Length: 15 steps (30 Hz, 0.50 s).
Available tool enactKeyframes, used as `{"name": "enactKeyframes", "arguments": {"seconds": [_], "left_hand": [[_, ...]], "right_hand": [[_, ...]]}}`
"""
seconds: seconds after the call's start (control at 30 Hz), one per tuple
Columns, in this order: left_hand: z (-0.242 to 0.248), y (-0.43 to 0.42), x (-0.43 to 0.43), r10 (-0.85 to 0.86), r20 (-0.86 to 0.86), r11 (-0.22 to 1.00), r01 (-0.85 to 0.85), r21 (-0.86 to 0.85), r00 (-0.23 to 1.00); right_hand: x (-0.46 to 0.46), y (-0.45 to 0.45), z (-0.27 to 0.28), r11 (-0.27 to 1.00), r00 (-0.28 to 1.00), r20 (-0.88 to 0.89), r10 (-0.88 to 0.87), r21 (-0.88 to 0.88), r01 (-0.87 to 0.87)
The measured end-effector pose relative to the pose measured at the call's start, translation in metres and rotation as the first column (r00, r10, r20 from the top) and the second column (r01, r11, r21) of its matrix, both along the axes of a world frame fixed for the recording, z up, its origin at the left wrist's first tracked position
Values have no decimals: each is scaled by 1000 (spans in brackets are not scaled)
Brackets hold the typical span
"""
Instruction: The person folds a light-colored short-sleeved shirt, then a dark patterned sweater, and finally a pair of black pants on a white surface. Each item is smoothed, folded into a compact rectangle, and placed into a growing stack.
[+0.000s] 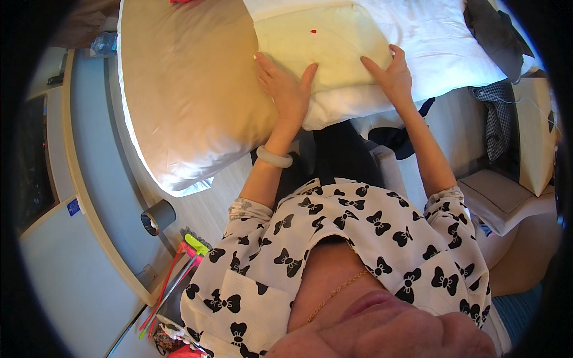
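A pale yellow, rectangular cloth piece (331, 49) with a small red mark lies on white fabric (434, 49) in front of me. My left hand (288, 89) rests at its left edge, thumb apart from the fingers and lying on the yellow cloth. At the right edge is my right hand (394, 78), its thumb spread over the yellow surface and its fingers along the side. Neither hand closes around anything. To the left spreads a smooth, beige-looking padded fabric (192, 94) with a white border, its near side hanging over the edge.
A dark cylindrical bin (159, 217) stands on the floor at left, near a red-handled broom (168, 282) and a lime-green brush head (197, 245). A clear plastic bottle (104, 44) is at upper left. On the right are a beige cushioned seat (503, 192) and checked cloth (496, 121).
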<state>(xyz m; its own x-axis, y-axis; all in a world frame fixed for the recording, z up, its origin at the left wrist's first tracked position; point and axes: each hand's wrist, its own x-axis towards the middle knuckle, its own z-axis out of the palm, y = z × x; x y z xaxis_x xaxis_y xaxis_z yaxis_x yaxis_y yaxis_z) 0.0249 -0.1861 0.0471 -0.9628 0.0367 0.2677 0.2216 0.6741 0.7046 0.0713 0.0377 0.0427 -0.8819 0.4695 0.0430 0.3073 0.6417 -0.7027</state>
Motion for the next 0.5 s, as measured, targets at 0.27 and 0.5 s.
{"name": "enactKeyframes", "arguments": {"seconds": [0.27, 0.5], "left_hand": [[8, -1, -25, 31, 283, 837, -179, 516, 959], [21, 1, -23, -69, 429, 573, -316, 756, 901]], "right_hand": [[-13, -6, 23, 653, 980, 186, -71, -734, 186], [-9, -12, 39, 313, 995, 99, 23, -946, 86]]}}
